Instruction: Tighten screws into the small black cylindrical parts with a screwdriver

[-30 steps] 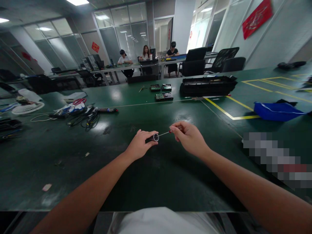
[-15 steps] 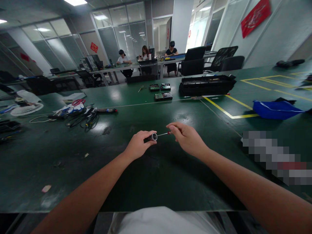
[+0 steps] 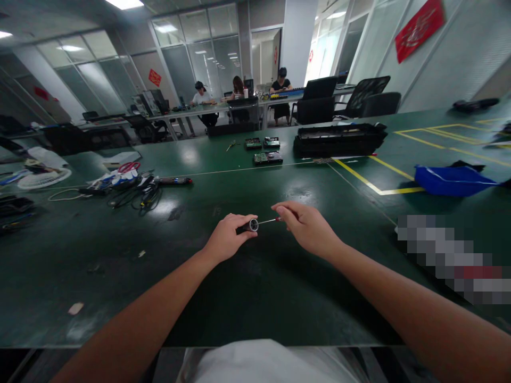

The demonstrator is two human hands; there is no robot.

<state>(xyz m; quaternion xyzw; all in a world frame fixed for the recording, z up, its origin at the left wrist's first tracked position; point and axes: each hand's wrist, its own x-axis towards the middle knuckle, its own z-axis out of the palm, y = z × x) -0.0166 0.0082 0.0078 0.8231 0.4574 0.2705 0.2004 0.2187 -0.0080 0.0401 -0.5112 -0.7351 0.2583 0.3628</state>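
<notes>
Between the thumb and fingers of my left hand (image 3: 227, 238) is a short dark cylinder (image 3: 253, 225) whose round, pale-rimmed end faces right and toward me. My right hand (image 3: 305, 226) is closed on the red handle of a screwdriver (image 3: 270, 220). Its thin metal shaft points left, with the tip at the rim of the cylinder's end. Whether the tip sits inside the cylinder or only touches it, I cannot tell. Both hands are held over the green table (image 3: 223, 303).
Circuit-board drives (image 3: 268, 158) and a long black casing (image 3: 339, 139) lie at the table's far side. Tangled cables (image 3: 139, 194) and a dark rod (image 3: 174, 181) are on the left. A blue bag (image 3: 453, 179) lies right, behind a blurred-out item (image 3: 451, 255). People sit at a farther table.
Hardly anything differs. The cylinder's end has shifted very slightly right and down, and the screwdriver stays against it. Both arms keep almost the same pose.
</notes>
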